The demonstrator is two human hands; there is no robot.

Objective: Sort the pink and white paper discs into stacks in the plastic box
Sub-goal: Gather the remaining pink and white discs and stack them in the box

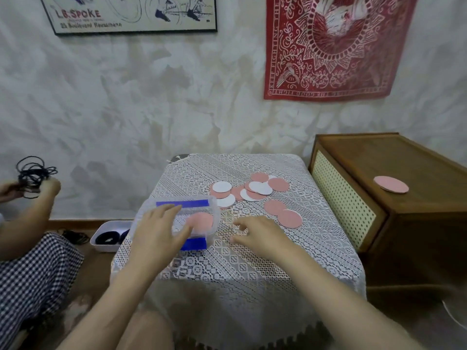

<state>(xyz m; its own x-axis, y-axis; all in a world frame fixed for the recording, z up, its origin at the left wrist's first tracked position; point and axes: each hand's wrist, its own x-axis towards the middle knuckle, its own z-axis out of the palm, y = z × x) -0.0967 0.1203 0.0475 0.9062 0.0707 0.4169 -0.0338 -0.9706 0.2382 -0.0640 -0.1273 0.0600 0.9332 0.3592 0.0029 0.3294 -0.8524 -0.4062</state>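
Pink paper disc [201, 221] sits flat on the floor of the clear plastic box [214, 213] with blue latches, right half. I read that as the start of the pink stack. No white stack visible, though my hand hides the box's left half. Left hand [156, 233] lies across the near-left of the box, fingers straight and spread, gripping nothing. Probably there to pin the light box so it doesn't skate on the white lace tablecloth [252, 261]. Right hand [255, 236] is low over the cloth just right of the box, fingers loosely curled, nothing in it, so free for the next pick. Closest stock: pair of overlapping pink paper discs [283, 213] just beyond and right of that hand. Mixed heap of pink and white paper discs [255, 189] lies farther back, overlapping, so they'll need peeling apart one by one; thin paper on open lace may be fiddly to lift by the edge. One stray pink disc [391, 184] is off the table, on the brown wooden cabinet [417, 168] at right, well apart from the rest. Task looks barely started.
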